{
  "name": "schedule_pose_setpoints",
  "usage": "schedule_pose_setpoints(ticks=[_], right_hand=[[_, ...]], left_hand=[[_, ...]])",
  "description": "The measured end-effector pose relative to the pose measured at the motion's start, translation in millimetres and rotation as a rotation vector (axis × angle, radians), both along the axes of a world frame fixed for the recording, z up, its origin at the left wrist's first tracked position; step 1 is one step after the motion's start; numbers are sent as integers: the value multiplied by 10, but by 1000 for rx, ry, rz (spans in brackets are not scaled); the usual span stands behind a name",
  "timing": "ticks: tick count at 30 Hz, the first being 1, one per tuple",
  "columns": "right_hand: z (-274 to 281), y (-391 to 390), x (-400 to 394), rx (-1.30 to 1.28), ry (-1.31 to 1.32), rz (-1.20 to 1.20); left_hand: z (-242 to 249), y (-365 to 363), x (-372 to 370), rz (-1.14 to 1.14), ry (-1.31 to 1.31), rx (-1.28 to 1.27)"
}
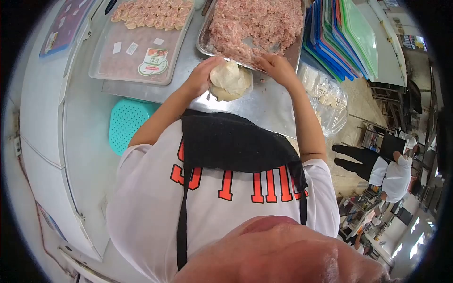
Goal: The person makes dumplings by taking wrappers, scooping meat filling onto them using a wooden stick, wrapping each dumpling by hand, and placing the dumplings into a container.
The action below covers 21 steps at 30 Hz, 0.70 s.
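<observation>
My left hand is wrapped around the side of a pale stack of thin dough wrappers, whose top sheet is folded and uneven. Beyond it lies a metal tray heaped with pink minced meat. My right hand is at the tray's near edge, with its fingers curled together against the meat; their tips are partly hidden. On the left, a clear plastic tray carries rows of small filled dumplings at its far end.
Stacked coloured plastic lids stand at the right. Below them sits a clear bag of pale pieces. A turquoise perforated stool is beside the steel table. Another person stands farther off at the right.
</observation>
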State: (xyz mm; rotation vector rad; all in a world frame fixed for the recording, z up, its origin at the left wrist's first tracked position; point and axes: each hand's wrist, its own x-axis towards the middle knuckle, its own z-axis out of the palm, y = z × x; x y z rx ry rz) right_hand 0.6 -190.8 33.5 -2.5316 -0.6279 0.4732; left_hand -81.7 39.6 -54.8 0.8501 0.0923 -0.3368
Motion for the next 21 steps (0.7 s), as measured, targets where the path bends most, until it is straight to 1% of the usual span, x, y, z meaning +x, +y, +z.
schedule_pose_setpoints(ticks=[1,2,3,4,5,7,8,9,11,12,13,14,15,16,17,18,19,20,21], right_hand=[[-63,-9,16,0,-1,2],[-187,-16,30,-145,-156,94],[-207,22,14,-290,-310,185],[-212,82,-46,-348,-269,158],[-208,61,-51,-347,-274,160],[-177,7,-59,-80,-117,74],[-131,-58,-88,28,-55,49],[-92,-88,-103,25,-61,59],[-43,-135,-125,253,30,-226],[14,-129,-115,251,29,-220],[109,-102,-105,326,-38,-259],[172,-81,-108,402,-106,-300],[186,-48,-103,404,-109,-302],[187,6,-78,489,-282,-204],[189,47,-70,570,-455,-103],[171,67,-95,571,-459,-103],[131,83,-126,442,-495,-76],[110,84,-151,313,-529,-50],[123,42,-170,314,-531,-49]], left_hand=[[77,-12,-13,-26,27,-75],[122,-15,-32,-26,25,-75],[158,-19,-55,-126,-73,141],[198,-19,-69,-223,-171,359],[251,-20,-73,-219,-175,360],[328,-26,-79,-361,-189,346],[308,-40,-72,-334,-242,389],[253,-49,-31,-322,-247,388],[137,-60,58,-134,-274,475],[245,-112,100,-19,-166,208],[337,-151,187,-16,-168,209],[415,-182,314,86,-68,-65],[502,-220,423,185,33,-339],[605,-275,508,183,30,-338],[712,-333,588,257,9,-359],[808,-372,641,332,-11,-380],[906,-384,675,330,-14,-380],[997,-388,699,371,65,-460],[1040,-391,716,411,144,-540]])
